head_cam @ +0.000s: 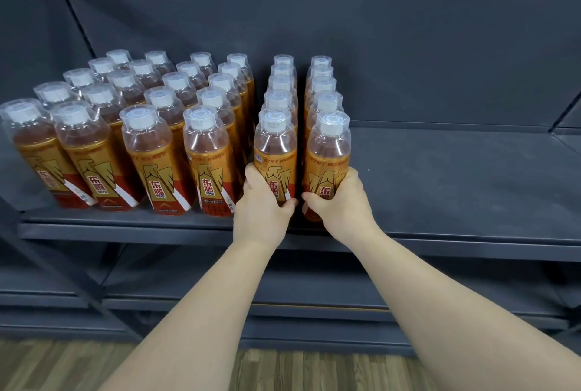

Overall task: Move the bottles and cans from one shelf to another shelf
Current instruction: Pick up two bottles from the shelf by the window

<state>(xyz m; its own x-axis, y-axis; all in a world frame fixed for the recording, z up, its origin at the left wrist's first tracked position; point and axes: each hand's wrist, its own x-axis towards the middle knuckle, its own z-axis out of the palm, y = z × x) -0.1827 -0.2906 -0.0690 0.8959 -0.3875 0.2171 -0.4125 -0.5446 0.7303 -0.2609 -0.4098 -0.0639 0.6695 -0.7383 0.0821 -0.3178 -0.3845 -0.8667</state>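
Several rows of amber drink bottles with gold-and-red labels and clear cap covers stand on a dark grey shelf (456, 170). My left hand (262, 211) grips the front bottle (275, 151) of the fifth row, fingers curled round its lower label. My right hand (341, 202) grips the front bottle (328, 155) of the sixth, rightmost row in the same way. Both bottles stand upright at the shelf's front edge. Behind each, several more bottles line up toward the back panel.
Four more rows of the same bottles (147, 151) fill the shelf's left half. Bare shelf stretches to the right of the held bottles. Lower shelves (314, 302) sit underneath, a slanted frame bar (47, 265) crosses at left, and wood flooring (47, 365) lies below.
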